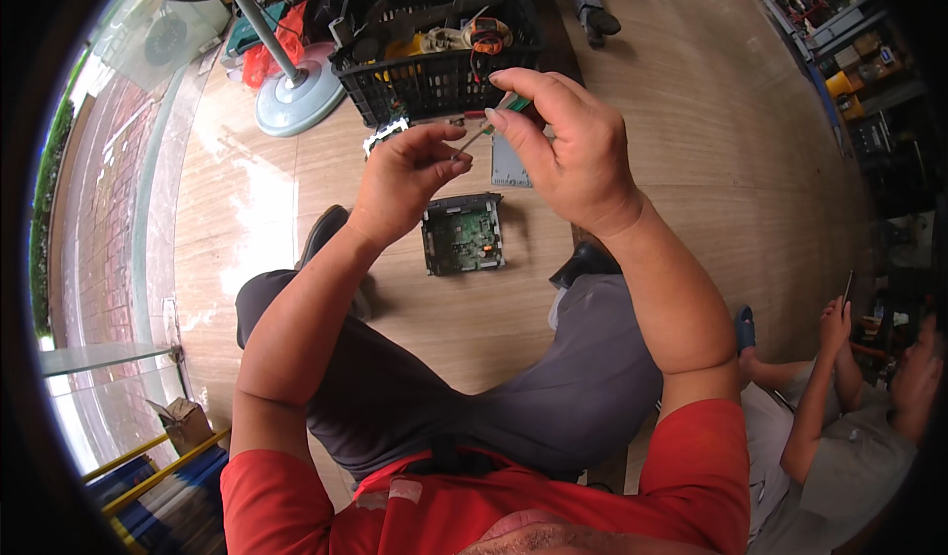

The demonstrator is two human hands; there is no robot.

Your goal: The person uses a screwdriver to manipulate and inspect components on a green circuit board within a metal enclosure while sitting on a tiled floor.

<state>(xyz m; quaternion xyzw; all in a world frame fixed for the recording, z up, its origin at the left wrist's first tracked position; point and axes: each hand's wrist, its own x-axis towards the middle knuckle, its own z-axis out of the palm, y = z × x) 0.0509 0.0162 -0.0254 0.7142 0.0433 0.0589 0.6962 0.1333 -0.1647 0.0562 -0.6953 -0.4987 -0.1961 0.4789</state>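
Note:
My right hand (575, 150) is raised, closed on a slim tool (476, 138) that looks like a screwdriver, with a green handle and thin metal shaft. My left hand (405, 180) pinches near the tip of the shaft; any small piece there is too small to make out. Below them on the floor lies an open electronic unit (462, 231) with a green circuit board inside. A grey metal plate (511, 160) lies just beyond it, partly behind my right hand, and another pale part (385, 132) is partly hidden behind my left.
A black plastic crate (370, 86) holds tools and cables, beside a fan's round base (291, 111). My legs (583, 348) frame the floor (711, 180). At right sits another person (839, 436); shelves of parts (849, 61) line that side. A glass shelf (104, 357) is at left.

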